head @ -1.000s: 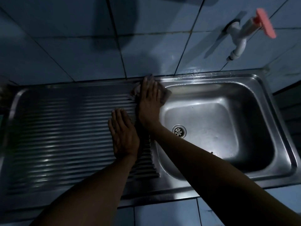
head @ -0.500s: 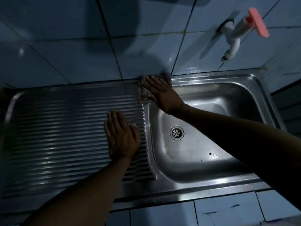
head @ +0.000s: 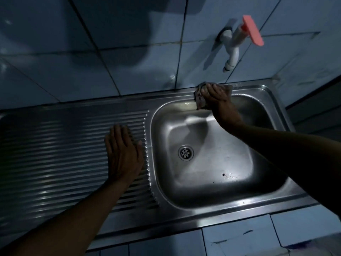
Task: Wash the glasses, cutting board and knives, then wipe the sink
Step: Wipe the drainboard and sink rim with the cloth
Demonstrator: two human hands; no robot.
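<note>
A stainless steel sink (head: 239, 202) fills the view, with a ribbed drainboard (head: 55, 154) on its left and a basin with a round drain (head: 185, 152) on its right. My right hand (head: 216, 97) grips a bunched greyish cloth (head: 200, 102) against the basin's back rim, just below the wall. Part of the cloth hangs over the rim into the basin. My left hand (head: 123, 154) rests flat on the drainboard beside the basin's left edge, fingers straight. No glasses, board or knives are in view.
A white tap (head: 232, 50) with a pink handle (head: 252, 30) sticks out of the tiled wall above the basin's back right. A few dark specks (head: 223, 174) lie on the basin floor. Tiled counter runs along the sink's front edge.
My right hand has slid the cloth to the right along the back rim, from the drainboard corner to above the basin. My left hand has stayed flat on the drainboard.
</note>
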